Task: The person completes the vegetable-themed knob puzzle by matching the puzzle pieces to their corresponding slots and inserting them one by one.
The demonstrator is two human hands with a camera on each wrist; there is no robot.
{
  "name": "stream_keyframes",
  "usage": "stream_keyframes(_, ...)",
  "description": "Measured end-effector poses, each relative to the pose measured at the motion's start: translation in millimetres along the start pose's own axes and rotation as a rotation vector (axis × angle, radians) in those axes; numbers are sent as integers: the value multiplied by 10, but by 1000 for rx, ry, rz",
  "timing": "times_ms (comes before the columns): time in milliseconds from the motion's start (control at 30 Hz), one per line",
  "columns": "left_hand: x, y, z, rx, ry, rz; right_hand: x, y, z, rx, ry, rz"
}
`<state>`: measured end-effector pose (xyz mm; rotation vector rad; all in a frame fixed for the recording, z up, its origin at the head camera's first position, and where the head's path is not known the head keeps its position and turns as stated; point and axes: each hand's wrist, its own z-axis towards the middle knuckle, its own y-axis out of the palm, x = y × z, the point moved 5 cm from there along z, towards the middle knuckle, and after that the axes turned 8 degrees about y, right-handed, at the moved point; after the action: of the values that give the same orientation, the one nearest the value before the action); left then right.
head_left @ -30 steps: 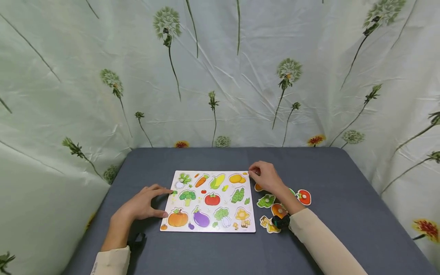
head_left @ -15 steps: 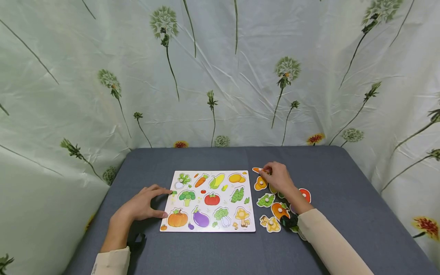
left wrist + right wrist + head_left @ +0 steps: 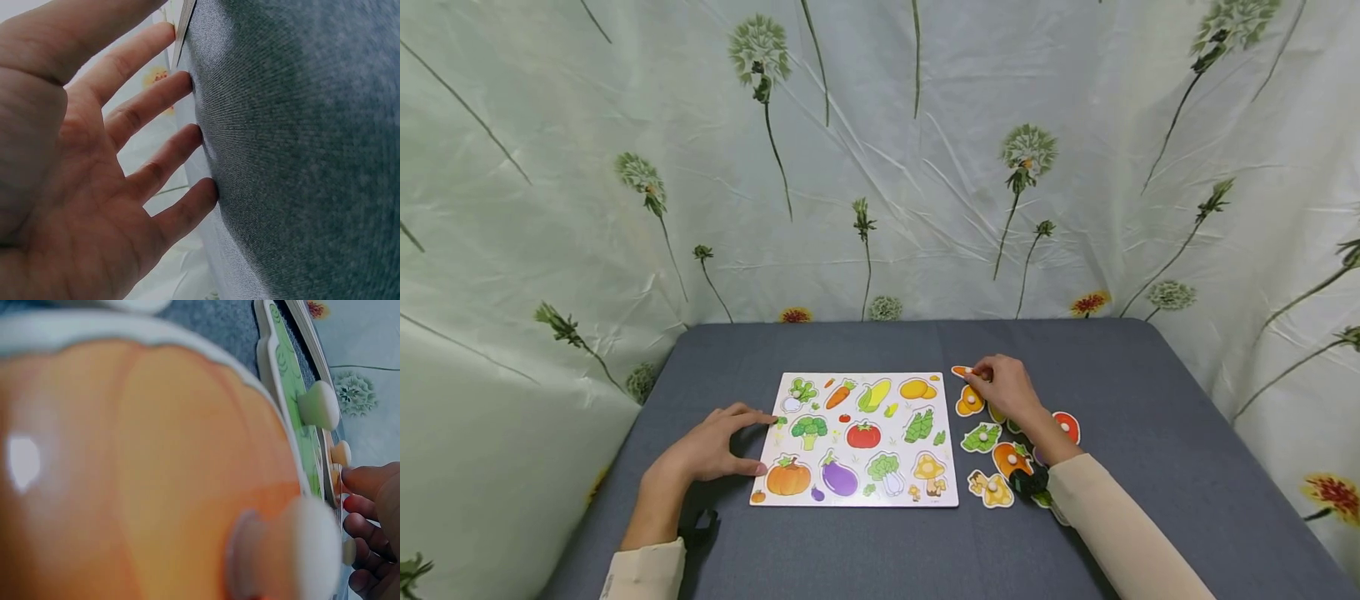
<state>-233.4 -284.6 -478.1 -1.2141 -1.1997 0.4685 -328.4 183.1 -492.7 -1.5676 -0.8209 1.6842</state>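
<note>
A white vegetable puzzle board (image 3: 891,439) lies flat mid-table. My left hand (image 3: 711,443) rests at its left edge, fingers spread, thumb and fingertips touching it; the left wrist view shows the open palm. My right hand (image 3: 1006,387) is right of the board with fingers curled down at an orange carrot piece (image 3: 960,371); I cannot tell whether they grip it. Just in front lies a yellow-orange potato piece (image 3: 969,402), then a green leafy piece (image 3: 981,438). An orange pumpkin piece (image 3: 156,456) with a knob fills much of the right wrist view.
A mushroom piece (image 3: 997,492) lies near the board's front right corner. Beyond the right forearm is a red piece (image 3: 1067,426), and other pieces are partly hidden under that arm. A flower-printed cloth (image 3: 940,208) hangs behind the grey table (image 3: 865,550).
My right hand has drawn away from the board's upper right corner to the right, and the carrot piece has come into view. It has stayed nearly still since. My left hand has not moved.
</note>
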Motion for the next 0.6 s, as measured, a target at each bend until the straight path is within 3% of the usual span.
stream_keyframes(600, 30, -9, -11, -3, -3, -3, -62, 23, 36, 23, -1, -18)
